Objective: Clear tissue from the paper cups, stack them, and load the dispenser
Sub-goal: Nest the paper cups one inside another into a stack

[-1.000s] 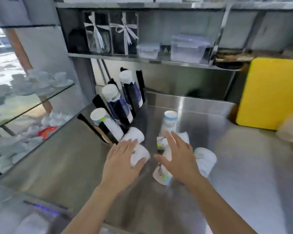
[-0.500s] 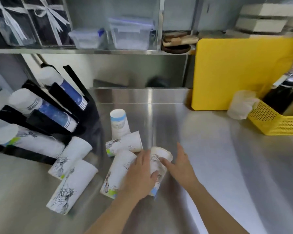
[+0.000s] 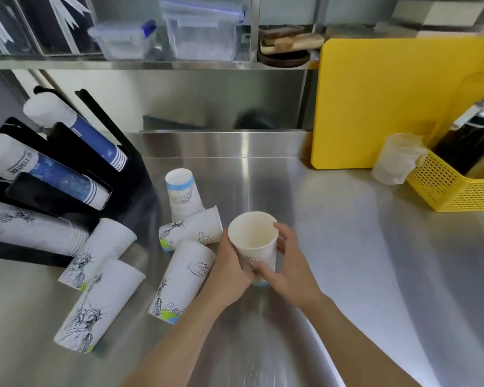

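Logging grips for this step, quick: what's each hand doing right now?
Left hand: closed around the upright paper cup.
Right hand: closed on the same cup, from the other side.

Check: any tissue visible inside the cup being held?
No: the held cup sits mouth-up between the left hand and right hand, and its visible interior shows bare white wall with no tissue.
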